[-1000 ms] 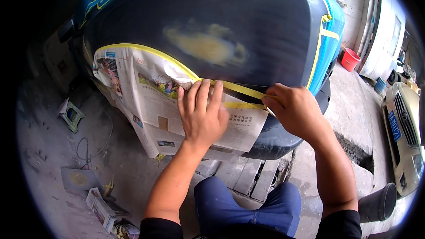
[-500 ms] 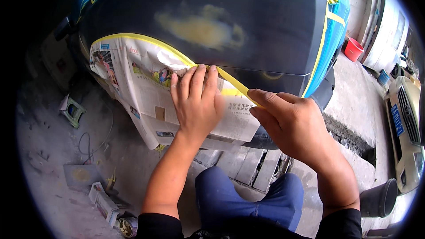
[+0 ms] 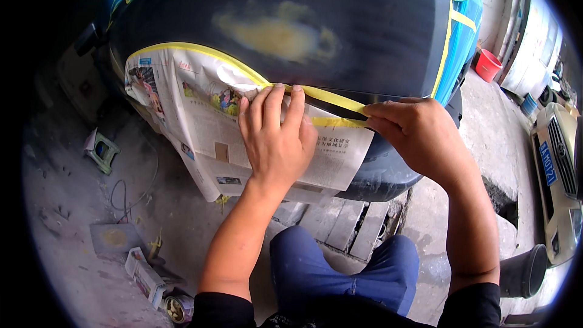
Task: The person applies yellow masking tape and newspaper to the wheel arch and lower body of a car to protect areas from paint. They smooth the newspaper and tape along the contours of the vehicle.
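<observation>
A dark car body panel [image 3: 340, 6] with a yellowish filler patch [image 3: 276, 30] fills the top of the view. A sheet of newspaper [image 3: 200, 127] hangs over its lower edge, fixed along the top by yellow masking tape [image 3: 331, 100]. My left hand [image 3: 276, 140] lies flat on the newspaper, fingertips pressing the tape line. My right hand [image 3: 419, 136] pinches the free end of the tape at the paper's right corner and holds it taut against the panel.
Blue sheeting with yellow tape [image 3: 458, 30] covers the panel's right end. A red bucket [image 3: 487, 65] and a parked car [image 3: 555, 170] are at right. A small stool [image 3: 100, 149], a cable, a board and a can [image 3: 176, 308] lie on the dusty floor at left. A drain grate [image 3: 352, 231] is underfoot.
My left hand slid slightly right along the tape line. My right hand, after drawing in toward the left, moved back right with the tape end pulled taut.
</observation>
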Action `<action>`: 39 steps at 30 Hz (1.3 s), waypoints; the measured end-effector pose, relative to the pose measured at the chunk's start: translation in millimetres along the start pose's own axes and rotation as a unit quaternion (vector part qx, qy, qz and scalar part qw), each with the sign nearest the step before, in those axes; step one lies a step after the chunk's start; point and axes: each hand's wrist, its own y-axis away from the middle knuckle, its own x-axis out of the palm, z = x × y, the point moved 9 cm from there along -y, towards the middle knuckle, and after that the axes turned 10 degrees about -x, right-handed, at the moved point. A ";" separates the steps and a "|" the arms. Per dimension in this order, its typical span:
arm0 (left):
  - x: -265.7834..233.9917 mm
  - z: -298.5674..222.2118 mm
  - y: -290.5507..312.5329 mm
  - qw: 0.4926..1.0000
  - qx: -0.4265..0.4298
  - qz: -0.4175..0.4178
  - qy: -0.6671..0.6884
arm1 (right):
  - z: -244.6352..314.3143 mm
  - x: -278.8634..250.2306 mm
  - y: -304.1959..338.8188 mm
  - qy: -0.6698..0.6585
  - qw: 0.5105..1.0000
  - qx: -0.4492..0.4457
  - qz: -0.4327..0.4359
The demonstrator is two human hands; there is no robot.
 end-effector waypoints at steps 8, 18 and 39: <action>1.7 4.8 0.9 0.999 0.006 -0.016 0.040 | -1.7 -4.2 -2.2 -0.008 1.000 -0.004 -0.005; 3.3 18.3 1.8 0.991 0.036 -0.106 0.067 | -6.5 1.3 0.3 0.017 0.999 -0.039 -0.020; 63.8 37.1 9.5 0.650 -0.512 0.114 0.550 | -7.2 4.1 -0.3 0.015 1.000 -0.007 0.001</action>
